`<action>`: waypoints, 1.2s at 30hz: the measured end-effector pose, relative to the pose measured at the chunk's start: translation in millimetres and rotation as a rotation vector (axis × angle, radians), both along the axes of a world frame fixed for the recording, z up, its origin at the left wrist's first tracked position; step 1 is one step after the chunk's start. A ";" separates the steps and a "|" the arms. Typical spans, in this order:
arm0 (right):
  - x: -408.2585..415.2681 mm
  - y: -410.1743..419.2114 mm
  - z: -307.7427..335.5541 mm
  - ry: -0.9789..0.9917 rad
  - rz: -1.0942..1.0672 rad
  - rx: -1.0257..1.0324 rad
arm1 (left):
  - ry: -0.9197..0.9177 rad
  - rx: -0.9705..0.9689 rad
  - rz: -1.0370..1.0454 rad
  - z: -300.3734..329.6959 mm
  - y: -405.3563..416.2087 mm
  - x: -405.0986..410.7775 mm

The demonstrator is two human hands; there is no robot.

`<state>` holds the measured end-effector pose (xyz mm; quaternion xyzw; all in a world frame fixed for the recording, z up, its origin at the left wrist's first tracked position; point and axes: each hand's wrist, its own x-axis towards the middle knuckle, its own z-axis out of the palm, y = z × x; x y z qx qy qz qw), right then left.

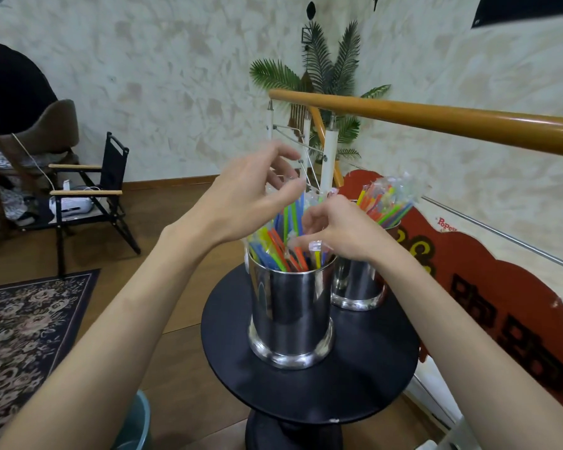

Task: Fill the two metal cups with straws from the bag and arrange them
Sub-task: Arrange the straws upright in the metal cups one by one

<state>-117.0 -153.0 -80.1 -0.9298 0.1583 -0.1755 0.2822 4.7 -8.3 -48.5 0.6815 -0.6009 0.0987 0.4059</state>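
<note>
Two shiny metal cups stand on a small round black table (pixel 355 388). The near cup (pixel 290 313) holds several wrapped straws (pixel 275 245) in blue, green, yellow and orange. The far cup (pixel 358 284), behind and to the right, holds another bunch of coloured straws (pixel 387 199). My left hand (pixel 251 196) hovers over the near cup with its fingers curled and spread, touching the straw tops. My right hand (pixel 335 228) pinches the wrapped ends of straws in the near cup. No bag is in view.
A wooden handrail (pixel 436 120) crosses just behind the table. A red sign (pixel 488 287) leans at the right. A folding chair (pixel 88 196) and a patterned rug (pixel 23 323) are on the left. A teal bin (pixel 137 427) sits below the table. A person sits at far left.
</note>
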 end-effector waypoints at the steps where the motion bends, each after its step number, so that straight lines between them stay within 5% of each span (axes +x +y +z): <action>1: 0.9 0.0 -0.9 0.039 0.011 -0.004 | -0.057 -0.013 0.004 -1.1 -1.8 -1.8; 5: -1.6 -2.1 0.3 0.063 0.065 0.039 | -0.219 0.065 0.077 -8.2 -6.7 2.5; 13: -28.9 -15.7 24.8 -0.295 -0.079 0.339 | -0.248 0.518 0.171 -14.0 -7.5 4.4; 21: -23.5 -28.7 7.6 -0.081 -0.196 0.258 | -0.220 0.014 0.267 -10.5 -17.5 -0.4; 26: -13.9 -31.5 -2.8 -0.044 -0.186 0.238 | -0.334 0.182 0.286 -18.1 -32.5 -5.8; 36: -9.0 -35.6 -15.8 -0.168 -0.049 0.250 | -0.174 0.083 0.121 -6.5 -9.0 5.2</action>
